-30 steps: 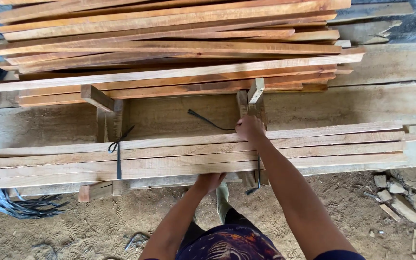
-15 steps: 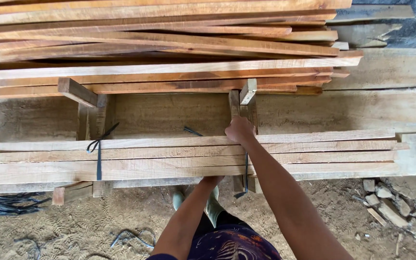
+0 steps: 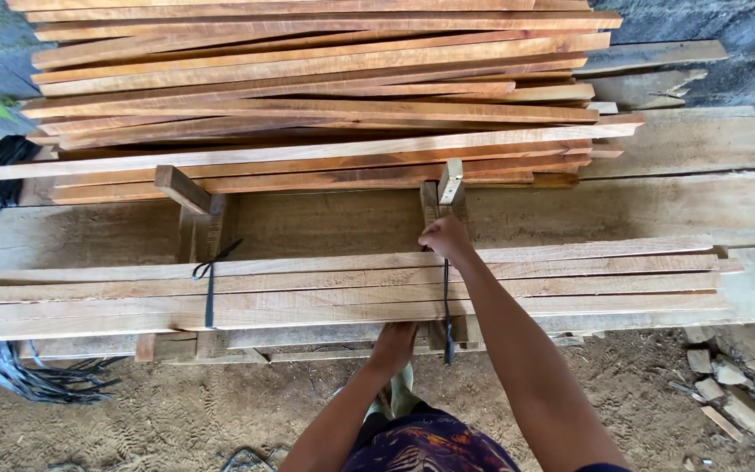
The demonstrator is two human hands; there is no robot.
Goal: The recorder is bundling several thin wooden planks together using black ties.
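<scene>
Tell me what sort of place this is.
Probably an outdoor timber yard or sawmill: a big stack of sawn planks, a bundle of slats tied with a black strap, and a dirt floor.

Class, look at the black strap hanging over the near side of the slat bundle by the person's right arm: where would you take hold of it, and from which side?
Probably grip the black strap at its loose lower end, coming from the near side. That end dangles free below the slat bundle; higher up it lies flat against the wood.
</scene>
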